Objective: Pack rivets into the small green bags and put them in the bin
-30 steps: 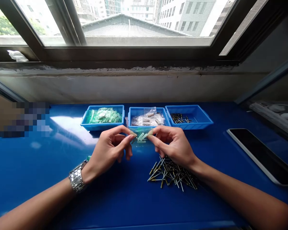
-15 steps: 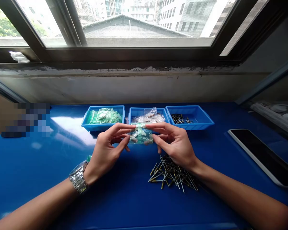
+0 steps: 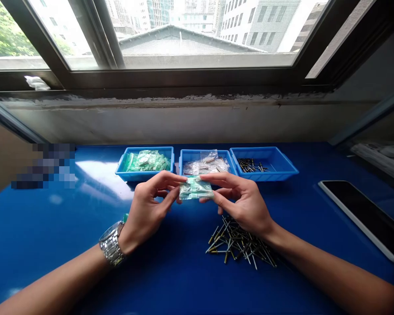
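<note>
A small clear-green plastic packet (image 3: pixel 196 189) is held up between both hands, in front of the middle tray. My left hand (image 3: pixel 154 205) pinches its left side with thumb and fingertips; a metal watch is on that wrist. My right hand (image 3: pixel 244 199) grips the packet's right side in the same way. What lies inside the packet is too small to make out. Below my right hand, a loose pile of rivets (image 3: pixel 236 243) with thin silver pins rests on the blue table.
Blue trays stand in a row at the back: green packets in the left tray (image 3: pixel 144 178), clear packets in the middle tray (image 3: pixel 205 152), dark rivets in the right tray (image 3: pixel 279 168). A phone (image 3: pixel 364 218) lies at the right on the table (image 3: pixel 170 280).
The packet looks tilted differently and brighter, its surface catching more light. Both hands keep their hold. The whole view has shifted slightly, with the scene a little further right.
</note>
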